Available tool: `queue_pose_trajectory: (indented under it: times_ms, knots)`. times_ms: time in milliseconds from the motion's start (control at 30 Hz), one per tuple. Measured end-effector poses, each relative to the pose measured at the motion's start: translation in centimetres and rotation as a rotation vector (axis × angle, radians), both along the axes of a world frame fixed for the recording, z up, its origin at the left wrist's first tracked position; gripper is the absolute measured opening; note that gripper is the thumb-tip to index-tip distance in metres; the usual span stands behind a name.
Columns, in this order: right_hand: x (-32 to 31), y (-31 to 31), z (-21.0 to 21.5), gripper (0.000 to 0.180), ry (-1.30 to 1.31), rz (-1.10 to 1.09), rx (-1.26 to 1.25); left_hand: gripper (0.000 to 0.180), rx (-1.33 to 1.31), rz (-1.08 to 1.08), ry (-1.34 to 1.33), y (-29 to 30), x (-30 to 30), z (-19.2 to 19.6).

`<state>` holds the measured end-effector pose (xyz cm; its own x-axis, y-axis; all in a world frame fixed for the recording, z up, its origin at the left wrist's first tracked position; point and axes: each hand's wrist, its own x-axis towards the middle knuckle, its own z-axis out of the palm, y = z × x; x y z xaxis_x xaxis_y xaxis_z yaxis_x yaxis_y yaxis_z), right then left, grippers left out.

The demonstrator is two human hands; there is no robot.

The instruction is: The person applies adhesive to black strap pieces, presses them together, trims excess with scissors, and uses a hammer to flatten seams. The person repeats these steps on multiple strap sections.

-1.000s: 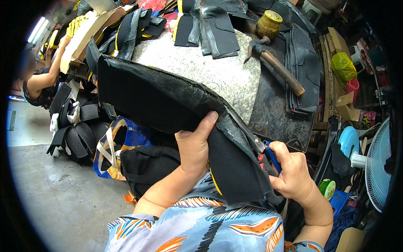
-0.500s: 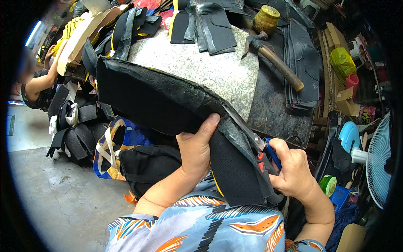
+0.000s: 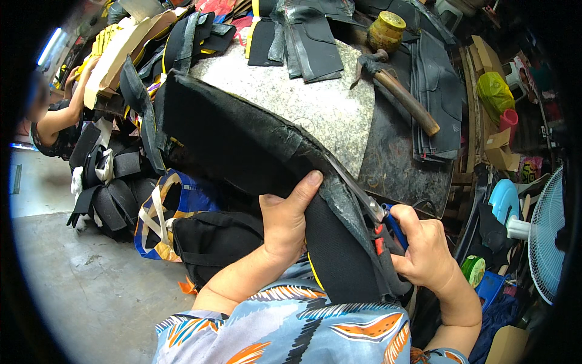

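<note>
I see my left hand (image 3: 284, 225) pressed flat against the long black padded panel (image 3: 242, 145), thumb hooked up over its upper edge, so this grip is closed on the panel. The panel is held in the air in front of my chest, partly over the near edge of the tabletop (image 3: 400, 170). Its long axis runs on a diagonal: the far end points up and to my left, toward the tabletop's far left corner, and the near end drops down to my lap between both hands.

My right hand (image 3: 424, 255) is wrapped around the red and blue handles of the scissors (image 3: 370, 209), its grip closed on them. The blades lie along the panel's ragged upper edge and point up and left, along the same diagonal as the panel.

On the tabletop a speckled stone slab (image 3: 315, 103) sits toward the left. A hammer (image 3: 397, 91) lies at the slab's right edge, handle pointing toward the right edge of the tabletop. A yellow jar (image 3: 386, 27) stands just beyond the hammer's head, near the far edge.
</note>
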<state>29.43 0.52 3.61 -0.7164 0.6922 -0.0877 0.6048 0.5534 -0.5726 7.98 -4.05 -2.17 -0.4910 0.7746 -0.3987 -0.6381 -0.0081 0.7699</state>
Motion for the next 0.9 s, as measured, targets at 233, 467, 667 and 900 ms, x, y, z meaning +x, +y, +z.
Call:
queue_pose_trajectory:
  times_ms: [233, 467, 667, 900]
  knots:
    - [0.3, 0.0, -0.4, 0.066, 0.049, 0.006, 0.043, 0.021, 0.012, -0.048, -0.038, 0.0, -0.2, 0.0]
    - [0.3, 0.3, -0.7, 0.068, 0.048, -0.031, 0.099, 0.021, 0.046, -0.056, -0.111, 0.0, 0.4, 0.9]
    - [0.4, 0.0, -0.9, 0.068, 0.021, -0.035, 0.074, 0.023, 0.0, -0.136, -0.086, -0.5, 0.2, 0.2]
    - [0.3, 0.4, -0.3, 0.066, 0.033, -0.038, 0.124, 0.022, 0.01, -0.098, -0.09, -0.2, 0.4, 0.8]
